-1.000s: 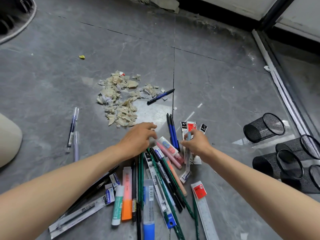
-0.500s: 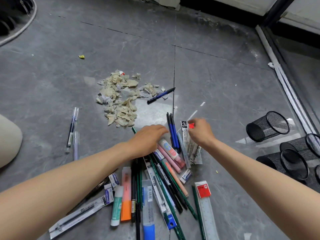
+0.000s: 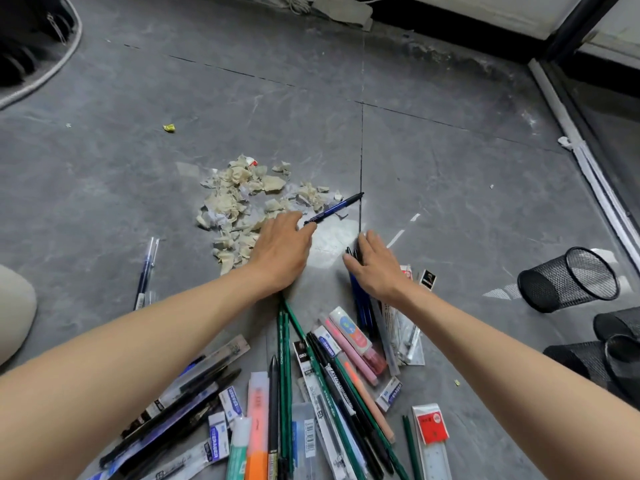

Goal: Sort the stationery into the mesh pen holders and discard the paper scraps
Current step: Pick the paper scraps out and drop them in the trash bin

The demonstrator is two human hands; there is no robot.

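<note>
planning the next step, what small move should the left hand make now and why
Probably curl the fingers of the left hand round the lone blue pen: its straight fingertips lie at the pen's near end, and that pen lies apart from the pile, beside the paper scraps. The mesh holder lies on its side at right.

Floor: dark grey marble-veined tile floor [image 3: 450, 188], dusty and scuffed toward 1 o'clock.
Joints: thin dark grout lines [image 3: 362, 140]; one runs toward 12 o'clock, one crosses from 10 to 2 o'clock.
Wall: pale wall base [image 3: 485, 12] above a black skirting strip, 1 o'clock.
Door frame: black upright post [image 3: 568, 26], 1 o'clock.
Track: white metal floor rail [image 3: 588, 159], 2 to 3 o'clock, with glass beyond.
Edge item: curved grey-white rim [image 3: 52, 73], 10 o'clock; nature unclear.
Light: soft pale glare patch [image 3: 332, 240] on the tile, centre.
</note>
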